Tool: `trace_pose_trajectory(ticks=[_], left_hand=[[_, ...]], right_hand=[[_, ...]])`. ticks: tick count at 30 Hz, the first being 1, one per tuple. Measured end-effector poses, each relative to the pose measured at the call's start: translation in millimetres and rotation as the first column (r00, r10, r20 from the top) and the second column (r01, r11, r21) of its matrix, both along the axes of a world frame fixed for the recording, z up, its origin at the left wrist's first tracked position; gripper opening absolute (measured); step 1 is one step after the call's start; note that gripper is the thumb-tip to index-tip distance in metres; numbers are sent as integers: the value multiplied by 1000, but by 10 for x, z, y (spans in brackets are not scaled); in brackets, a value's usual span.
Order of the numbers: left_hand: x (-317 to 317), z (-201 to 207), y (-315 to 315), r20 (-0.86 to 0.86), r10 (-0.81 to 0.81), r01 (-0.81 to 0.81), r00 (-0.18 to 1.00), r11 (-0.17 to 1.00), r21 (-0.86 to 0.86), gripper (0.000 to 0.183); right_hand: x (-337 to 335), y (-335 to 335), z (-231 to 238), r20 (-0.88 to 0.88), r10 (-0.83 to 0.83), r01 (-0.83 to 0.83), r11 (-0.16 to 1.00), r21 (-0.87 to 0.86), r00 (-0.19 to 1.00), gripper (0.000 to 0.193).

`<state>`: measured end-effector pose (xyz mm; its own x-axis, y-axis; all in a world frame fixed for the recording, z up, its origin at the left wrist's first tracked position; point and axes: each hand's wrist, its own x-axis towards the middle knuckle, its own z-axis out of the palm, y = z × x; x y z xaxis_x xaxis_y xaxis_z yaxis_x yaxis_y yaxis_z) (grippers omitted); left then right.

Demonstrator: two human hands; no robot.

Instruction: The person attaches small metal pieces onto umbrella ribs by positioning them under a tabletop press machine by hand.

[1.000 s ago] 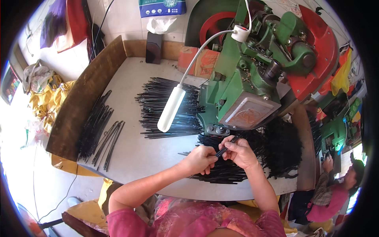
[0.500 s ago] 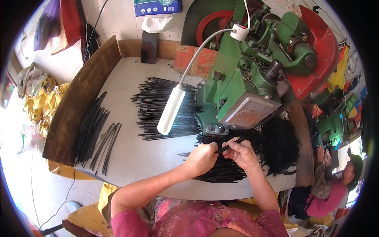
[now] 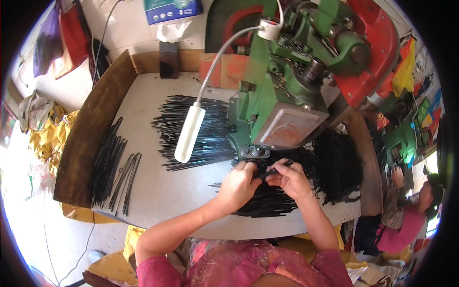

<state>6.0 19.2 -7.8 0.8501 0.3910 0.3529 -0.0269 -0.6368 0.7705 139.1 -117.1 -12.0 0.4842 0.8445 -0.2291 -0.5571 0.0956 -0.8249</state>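
Our left hand [image 3: 237, 185] and right hand [image 3: 290, 180] both grip one black strip [image 3: 264, 173], with aligned strips [image 3: 213, 134] at ten o'clock seemingly done, the tangled pile [image 3: 337, 167] at three o'clock seemingly left.

The black strips [image 3: 191, 129] look like smooth plastic or rubber, with a glossy sheen under the lamp [image 3: 190, 134], whose white tube appears to be smooth plastic on a ribbed metal neck [image 3: 217, 57]. The machine [image 3: 272, 91] is green-painted metal, its front plate [image 3: 294, 124] rough and worn. The surface [image 3: 167, 191] is smooth, grey and fairly matt. The board [image 3: 95, 129] looks like scuffed wood. The tissue [image 3: 174, 31] is soft, crumpled paper; the shirt [image 3: 234, 268] is patterned cloth.
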Motion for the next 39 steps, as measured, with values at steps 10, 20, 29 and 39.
trace_pose_trajectory(ticks=[10,20,29,39], left_hand=[[57,78,-29,-190,-188,-83,964,465,-881,13],[391,-87,234,-171,20,-172,985,31,-985,23],[481,-132,324,-117,87,-125,989,91,-988,21],[468,-161,286,-125,109,-136,986,106,-985,21]], right_hand=[[368,174,-147,-128,-243,253,965,68,961,20],[276,246,-70,-164,-256,269,961,64,953,23],[232,306,-51,-166,-285,299,952,64,944,24],[189,327,-138,-217,-323,346,935,76,921,25]])
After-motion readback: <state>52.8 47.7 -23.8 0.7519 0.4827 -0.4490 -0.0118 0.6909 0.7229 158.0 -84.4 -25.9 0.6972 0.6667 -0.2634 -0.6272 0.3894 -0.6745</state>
